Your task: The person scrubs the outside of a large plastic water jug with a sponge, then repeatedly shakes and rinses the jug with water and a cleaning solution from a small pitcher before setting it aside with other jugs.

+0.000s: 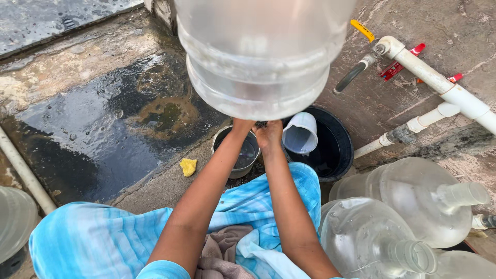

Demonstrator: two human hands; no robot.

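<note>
Big clear water jug [261,57] is mid-rinse, tipped up; both hands, left hand [242,125] and right hand [269,135], meet under it, finger grip hidden. Next probably needs steady tilting over the black tub [338,150].

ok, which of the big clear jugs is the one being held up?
The jug at top centre, gripped from below by the left hand and right hand. The two jugs at lower right lie on their sides, untouched.

Beside the black tub [338,155] sat a steel pot [243,157], a yellow sponge [188,166] lay farther left, and white pipes [444,88] ran behind.
</note>
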